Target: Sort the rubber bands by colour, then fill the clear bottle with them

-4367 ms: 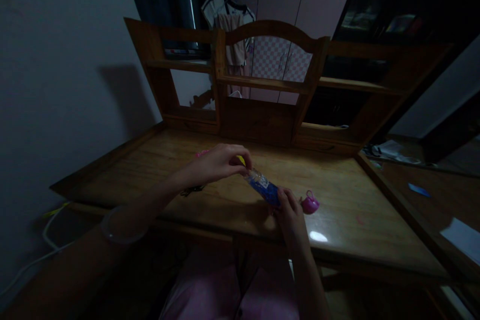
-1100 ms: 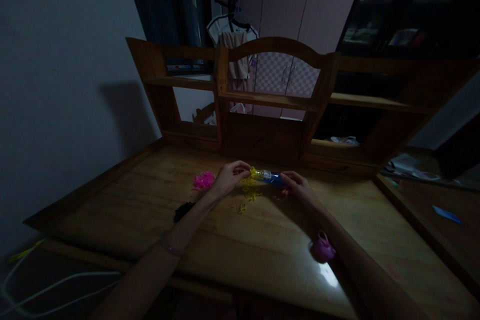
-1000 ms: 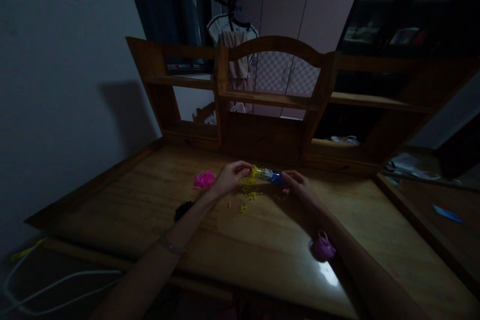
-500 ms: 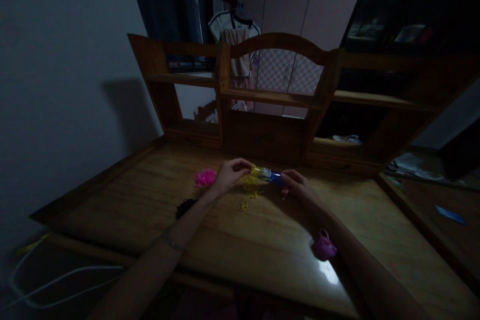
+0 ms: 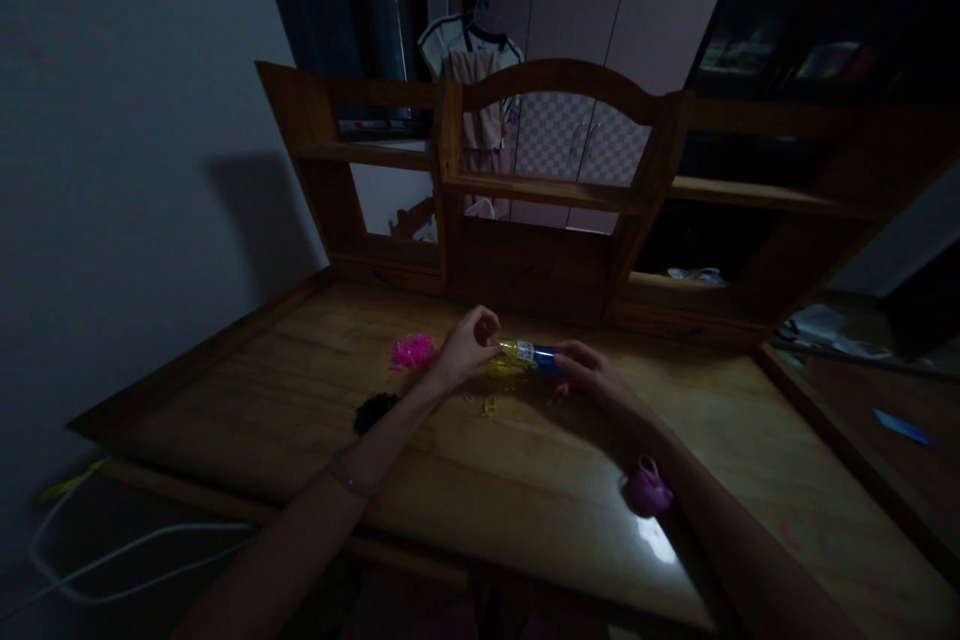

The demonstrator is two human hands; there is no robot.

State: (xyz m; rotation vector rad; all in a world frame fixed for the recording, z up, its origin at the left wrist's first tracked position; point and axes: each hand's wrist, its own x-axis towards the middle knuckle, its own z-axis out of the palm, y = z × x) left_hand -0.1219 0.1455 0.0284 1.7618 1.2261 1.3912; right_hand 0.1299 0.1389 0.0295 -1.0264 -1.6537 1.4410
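My right hand (image 5: 589,370) is closed around the blue end of a clear plastic tube (image 5: 525,351), which lies nearly level above the desk. Yellow shows in the tube's left half, and a white label sits at its middle. At the tube's left end is my left hand (image 5: 466,345), thumb and fingers curled together in a pinch; what they hold, if anything, is too small to make out. Small yellow loops that look like rubber bands (image 5: 489,407) lie on the desk below the tube. A few small reddish bits are under my right hand.
Left of my left hand is a pink pile of small bands (image 5: 412,351), with a black pile (image 5: 375,412) nearer me. A purple pouch-like thing (image 5: 649,490) rests beside my right forearm. The wooden desk (image 5: 525,500) has a shelf unit (image 5: 555,188) along its back.
My left hand has drawn slightly back from the tube's left end, its fingers curling in more. The tube has shifted a little left, still in my right hand.
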